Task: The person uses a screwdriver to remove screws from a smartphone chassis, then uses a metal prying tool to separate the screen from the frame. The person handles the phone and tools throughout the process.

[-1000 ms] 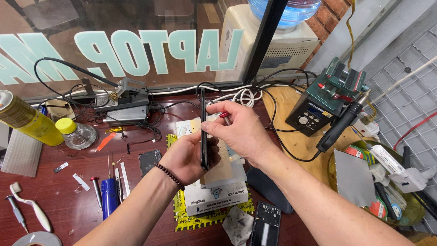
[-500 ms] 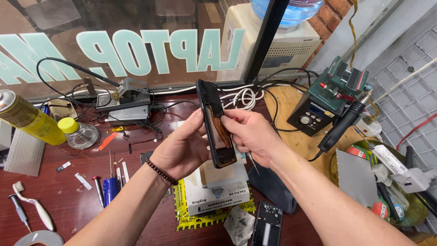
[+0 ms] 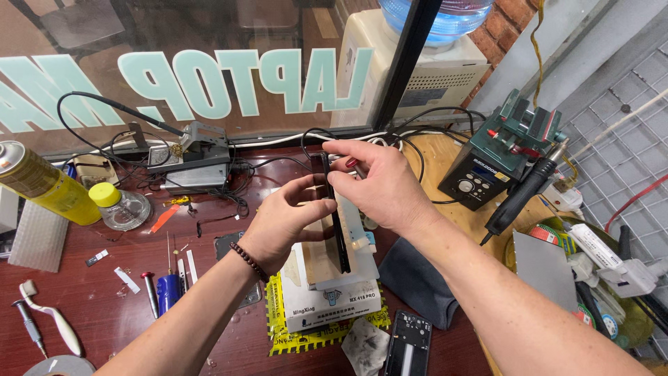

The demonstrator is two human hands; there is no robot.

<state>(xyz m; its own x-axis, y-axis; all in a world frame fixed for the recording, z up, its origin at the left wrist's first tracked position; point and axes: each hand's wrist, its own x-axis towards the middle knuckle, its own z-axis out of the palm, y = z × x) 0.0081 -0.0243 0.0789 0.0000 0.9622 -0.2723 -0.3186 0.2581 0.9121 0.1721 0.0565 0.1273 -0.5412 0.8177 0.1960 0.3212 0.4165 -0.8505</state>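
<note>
A loose phone frame lies at the near edge of the red desk, beside a yellow mat carrying a white box. Above the box, both hands hold a black phone edge-on. The left hand has its fingers clamped on the phone's left side; the right hand pinches its upper edge. Farther back sit a yellow spray can and a green soldering station.
</note>
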